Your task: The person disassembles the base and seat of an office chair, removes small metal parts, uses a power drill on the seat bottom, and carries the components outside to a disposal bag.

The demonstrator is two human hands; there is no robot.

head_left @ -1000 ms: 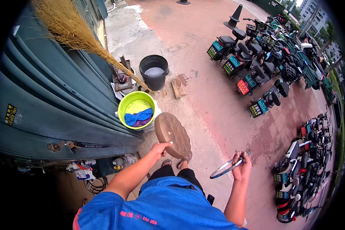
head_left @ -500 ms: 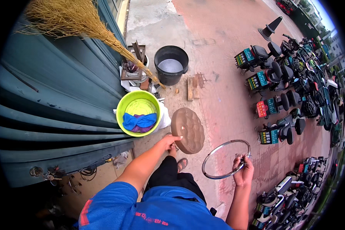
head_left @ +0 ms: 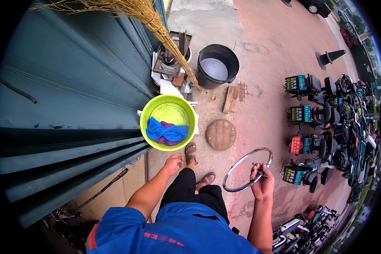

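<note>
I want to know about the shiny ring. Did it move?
Yes. The silver ring in the right hand swung from tilted edge-on to open and flat, now sitting below the round cover.

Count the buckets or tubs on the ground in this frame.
2: a green tub holding blue cloth just ahead of the left hand, and a black bucket farther up beside the broom. None seem hidden.

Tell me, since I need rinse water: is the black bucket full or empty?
Partly filled: pale water shows inside the upright black bucket, below its rim.
</note>
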